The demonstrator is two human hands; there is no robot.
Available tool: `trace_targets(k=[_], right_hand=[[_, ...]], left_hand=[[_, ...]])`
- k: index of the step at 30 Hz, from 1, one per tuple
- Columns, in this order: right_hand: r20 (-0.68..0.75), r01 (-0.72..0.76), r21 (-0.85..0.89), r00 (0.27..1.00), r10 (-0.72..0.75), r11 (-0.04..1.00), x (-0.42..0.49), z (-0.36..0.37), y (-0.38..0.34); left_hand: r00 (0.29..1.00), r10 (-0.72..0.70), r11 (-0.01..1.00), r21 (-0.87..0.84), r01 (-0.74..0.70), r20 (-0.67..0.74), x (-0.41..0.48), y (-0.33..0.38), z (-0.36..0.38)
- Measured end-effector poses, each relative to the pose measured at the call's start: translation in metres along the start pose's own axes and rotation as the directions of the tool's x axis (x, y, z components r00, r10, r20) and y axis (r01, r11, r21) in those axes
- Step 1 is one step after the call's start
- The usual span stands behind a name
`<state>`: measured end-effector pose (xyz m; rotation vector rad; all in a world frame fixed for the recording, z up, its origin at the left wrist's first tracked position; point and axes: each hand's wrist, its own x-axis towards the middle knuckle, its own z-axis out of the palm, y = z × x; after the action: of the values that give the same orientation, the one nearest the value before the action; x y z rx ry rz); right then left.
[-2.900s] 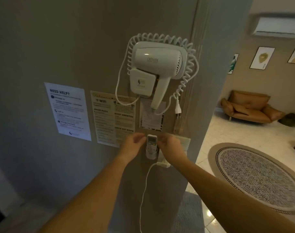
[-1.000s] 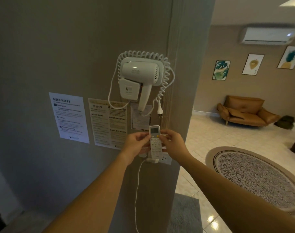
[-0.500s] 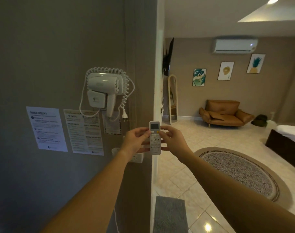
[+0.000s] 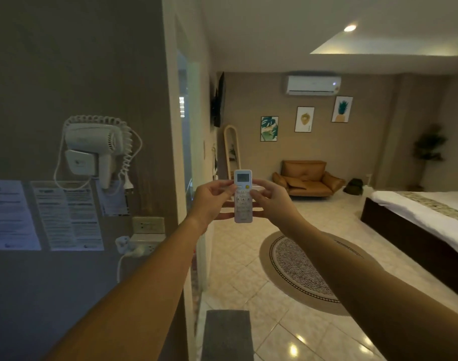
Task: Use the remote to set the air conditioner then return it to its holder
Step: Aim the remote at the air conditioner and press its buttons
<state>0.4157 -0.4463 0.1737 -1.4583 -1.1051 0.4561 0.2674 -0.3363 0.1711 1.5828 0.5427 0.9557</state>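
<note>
1. Since the frame half a second back, both hands are carrying the remote control (image 4: 243, 196) farther from the grey wall (image 4: 74, 74); the hair dryer (image 4: 92, 142) and notices are sliding toward the left edge, and the bed (image 4: 418, 212) is coming into sight at right.
2. Grey wall is filling the left of the view, with printed notices (image 4: 66, 217) taped below the dryer; their text is blurring past reading.
3. Bed is lying along the right side, white cover on a dark base.
4. Round patterned rug (image 4: 301, 269) is sitting on the tiled floor, below and beyond the right forearm.
5. Tan leather sofa (image 4: 307, 178) is standing against the far wall, under three framed prints (image 4: 304, 119).
6. Air conditioner (image 4: 313, 85) is hanging high on that far wall, above the prints.
7. Hair dryer is resting in its wall bracket, coiled cord looping around it.
8. Outlet plate (image 4: 147, 225) is sitting below the dryer with a white plug (image 4: 123, 242) and cord beside it; the remote's holder is not making itself out here.
9. Left hand (image 4: 212, 201) is curling its fingers around the remote's left edge, pinching it.
10. Right hand (image 4: 271, 200) is gripping the right edge likewise, thumb lying by the upper buttons.
11. Remote control is standing upright between the two hands at mid-frame, screen uppermost and facing the camera.
</note>
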Motion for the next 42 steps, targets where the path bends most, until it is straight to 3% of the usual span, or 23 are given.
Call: trace_targets(k=[22, 32, 42], right_hand=[[-0.273, 0.083, -0.026, 0.958, -0.087, 0.996, -0.032, -0.193, -0.010], [-0.359, 0.075, -0.149, 0.925, -0.124, 0.986, -0.014, -0.232, -0.009], [-0.365, 0.033, -0.110, 0.928, -0.071, 0.993, 0.000, -0.235, 0.001]], left_hand=[[0.948, 0.130, 0.990, -0.099, -0.106, 0.292, 0.046, 0.046, 0.190], [0.912, 0.146, 0.985, -0.140, -0.100, 0.382, 0.082, 0.056, 0.228], [0.895, 0.152, 0.980, -0.178, -0.083, 0.419, 0.094, 0.052, 0.232]])
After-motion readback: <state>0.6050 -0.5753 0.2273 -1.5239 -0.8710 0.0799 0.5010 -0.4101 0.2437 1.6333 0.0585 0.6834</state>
